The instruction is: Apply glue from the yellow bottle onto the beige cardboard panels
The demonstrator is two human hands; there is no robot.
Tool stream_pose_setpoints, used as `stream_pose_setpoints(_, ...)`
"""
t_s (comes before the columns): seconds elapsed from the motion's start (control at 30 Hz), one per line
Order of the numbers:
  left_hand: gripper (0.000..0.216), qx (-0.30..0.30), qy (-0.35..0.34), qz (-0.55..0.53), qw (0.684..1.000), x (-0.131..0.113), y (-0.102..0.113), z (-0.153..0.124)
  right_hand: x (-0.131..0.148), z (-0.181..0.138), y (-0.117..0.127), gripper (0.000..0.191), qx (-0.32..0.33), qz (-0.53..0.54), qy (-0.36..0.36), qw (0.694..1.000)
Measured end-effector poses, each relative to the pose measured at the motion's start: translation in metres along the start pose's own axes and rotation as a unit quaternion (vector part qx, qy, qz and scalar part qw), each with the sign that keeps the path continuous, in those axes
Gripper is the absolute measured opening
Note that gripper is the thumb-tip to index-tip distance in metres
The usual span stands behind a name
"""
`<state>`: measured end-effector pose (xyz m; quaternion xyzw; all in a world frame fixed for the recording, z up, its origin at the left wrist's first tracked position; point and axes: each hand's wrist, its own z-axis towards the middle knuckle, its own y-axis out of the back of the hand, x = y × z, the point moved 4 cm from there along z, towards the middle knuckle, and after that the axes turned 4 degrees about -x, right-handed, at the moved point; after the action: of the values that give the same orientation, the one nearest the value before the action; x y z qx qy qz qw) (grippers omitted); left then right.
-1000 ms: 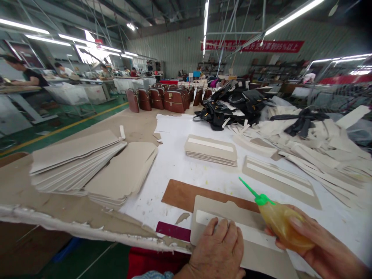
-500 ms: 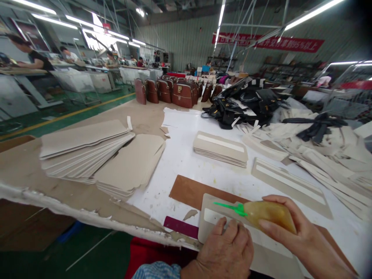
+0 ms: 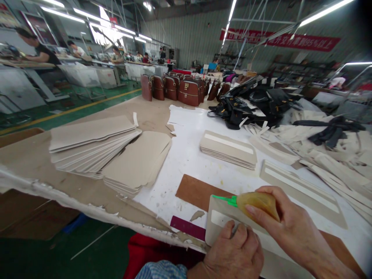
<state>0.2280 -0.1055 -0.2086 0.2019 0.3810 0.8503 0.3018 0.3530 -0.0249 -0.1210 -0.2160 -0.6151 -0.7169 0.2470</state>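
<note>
My right hand is wrapped round a squeeze bottle of yellowish glue. Its thin green nozzle points left, over the top left corner of a beige panel. A white strip runs along this panel, which lies at the table's near edge, partly on a brown strip. My left hand rests on the panel, its fingers bent and close together. Something small and grey shows between thumb and forefinger, too little to name. A purple strip lies left of the panel.
Fanned beige panels and a second pile lie left. A neat stack with white strips and another panel lie ahead. Beyond are brown bags, black pieces and pale offcuts. People sit at machines far left.
The glue bottle has moved left over the panel, its nozzle now at the top left corner. My left hand stays on the panel. The whole view has shifted slightly right.
</note>
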Motion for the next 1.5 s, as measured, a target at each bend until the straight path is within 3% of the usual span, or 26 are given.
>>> stream_pose_setpoints(0.1,0.034,-0.007,-0.001,0.004,1.0,-0.002,-0.005,-0.001,0.004,0.002,0.001,0.051,0.001,-0.016,0.008,1.0)
stream_pose_setpoints(0.3,0.027,-0.075,0.005,0.021,0.997,-0.005,-0.008,0.0,0.004,0.013,0.003,0.053,0.027,-0.062,0.0,0.998)
stream_pose_setpoints(0.63,0.029,-0.065,0.011,0.013,0.998,-0.004,-0.005,-0.001,0.038,0.024,0.005,0.051,0.05,-0.083,0.055,0.994)
stream_pose_setpoints(0.93,0.031,-0.06,0.015,0.02,0.998,-0.002,-0.005,0.001,0.043,0.027,0.005,0.047,0.078,-0.086,0.062,0.991)
stream_pose_setpoints(1.23,0.035,-0.05,0.002,0.018,0.999,-0.003,-0.007,-0.002,0.06,0.033,0.003,0.037,0.101,-0.19,0.079,0.974)
stream_pose_setpoints(1.5,0.033,-0.068,0.011,0.014,0.998,-0.002,-0.006,0.0,0.065,0.038,0.002,0.034,0.106,-0.218,0.077,0.967)
